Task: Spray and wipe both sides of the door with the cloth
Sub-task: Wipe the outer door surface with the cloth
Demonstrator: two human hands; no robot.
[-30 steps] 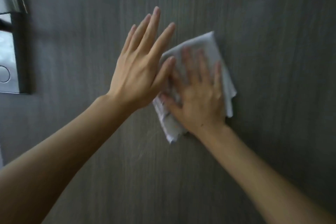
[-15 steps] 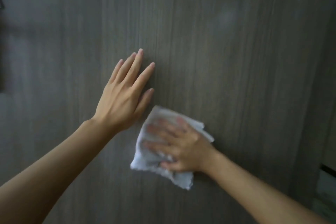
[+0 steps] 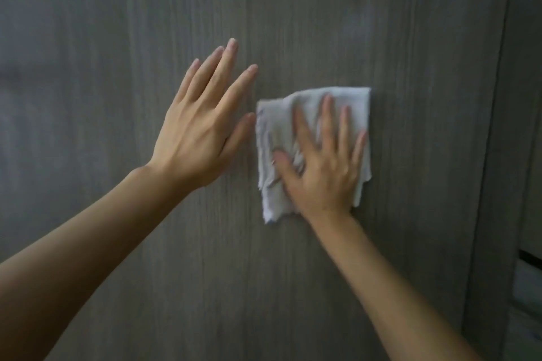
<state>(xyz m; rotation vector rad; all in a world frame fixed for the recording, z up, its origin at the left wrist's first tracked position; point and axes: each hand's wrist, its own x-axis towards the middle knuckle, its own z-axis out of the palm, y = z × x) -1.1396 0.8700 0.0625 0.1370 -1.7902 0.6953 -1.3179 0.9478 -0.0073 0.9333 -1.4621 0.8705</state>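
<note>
Door (image 3: 322, 23) surface fills nearly the whole view, a dark grey wood-grain panel with vertical streaks running behind and around both hands. To the right of the right hand, well apart from it, the panel ends in a vertical edge, and beyond that stands a darker upright strip (image 3: 495, 155) that looks like the frame. Lower down past that strip, a pale blurred patch (image 3: 528, 287) shows; what it is cannot be told. Nothing lies between the two hands and the panel except the cloth.

The left hand (image 3: 199, 132) is spread open, fingers straight and slightly fanned, pointing up and to the right; it holds nothing, and whether the palm actually rests against the door cannot be told. Its thumb tip sits just beside the cloth's left edge.

The right hand (image 3: 325, 167) lies flat with fingers straight and splayed, pressing the cloth (image 3: 278, 132) against the door. The cloth is pale, crumpled and roughly square, showing above the fingertips, to the left of the thumb and in a ragged corner below the wrist.
</note>
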